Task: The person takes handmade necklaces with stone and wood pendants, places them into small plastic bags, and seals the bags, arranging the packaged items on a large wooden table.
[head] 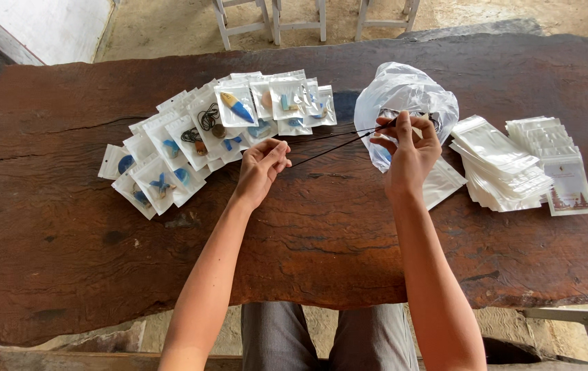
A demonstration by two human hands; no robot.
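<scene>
- Head view: the left hand (261, 167) is hovering over the dark wooden bench (307, 233), its grip pinching closed on one end of a thin black cord (338, 141).
- The right hand (409, 148) is holding the cord's other end, fingers pinched shut, just in front of a crumpled clear plastic bag (404, 93).
- The cord is stretching taut between both hands, above the bench.
- Filled pendant pouches (191, 137) are lying fanned out left of the hands.
- A stack of empty pouches (500, 161) is sitting to the right, beside a pile of printed cards (558, 168).
</scene>
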